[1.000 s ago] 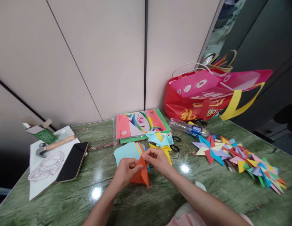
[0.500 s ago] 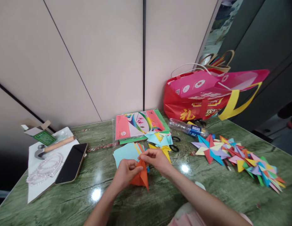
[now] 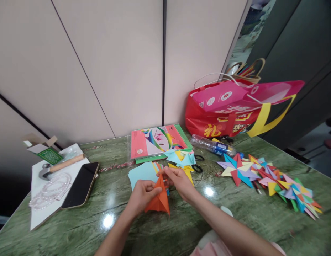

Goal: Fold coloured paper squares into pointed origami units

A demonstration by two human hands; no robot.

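A folded sheet of orange origami paper (image 3: 159, 202) stands up in a pointed shape over the table. My left hand (image 3: 142, 195) grips its left side between thumb and fingers. At its top point, my right hand (image 3: 178, 179) pinches the paper with the fingertips, which partly cover the tip. Just behind lies a stack of light blue paper sheets (image 3: 141, 172), with sheets of other colours fanned at its right edge. Light blue folded pieces (image 3: 180, 158) and yellow folded paper (image 3: 189, 172) lie beyond my right hand, beside black-handled scissors (image 3: 198, 168).
A paper pack (image 3: 158, 141) lies by the wall. On the right are a plastic bottle (image 3: 210, 144), a red bag (image 3: 208, 117) and several multicoloured paper stars (image 3: 238, 169). A phone (image 3: 80, 185), hammer (image 3: 64, 165), beads (image 3: 52, 190) and small box (image 3: 49, 155) sit left.
My right hand's fingers have shifted slightly at the paper's top, and more of the orange point shows. My left hand keeps its grip in nearly the same place.
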